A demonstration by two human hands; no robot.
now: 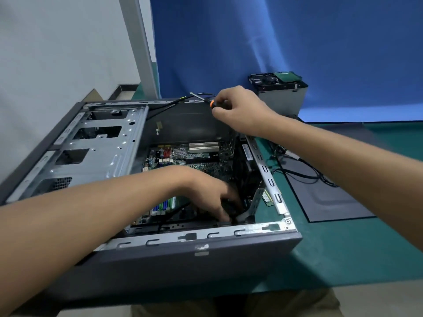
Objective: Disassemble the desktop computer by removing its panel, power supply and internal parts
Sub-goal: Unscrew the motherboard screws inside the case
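Desktop case (pixel 160 266) lies open on the green table (pixel 343 248), motherboard (pixel 215 169) exposed. Left hand (pixel 206 188) reaches into its 4 o'clock corner, fingers (pixel 220 210) bent down onto a black part (pixel 231 202); blur hides any grip. Right hand (pixel 240 110), at 1 o'clock, pinches a screwdriver (pixel 211 103), fingers curled.

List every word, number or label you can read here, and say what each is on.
Nothing here reads clearly.
Sticker on the computer case's near wall: worn, illegible.
White label on its right wall: too small.
Green board on the hard drive: print too small.
Motherboard: markings blurred.
Screwdriver in the right hand: no print visible.
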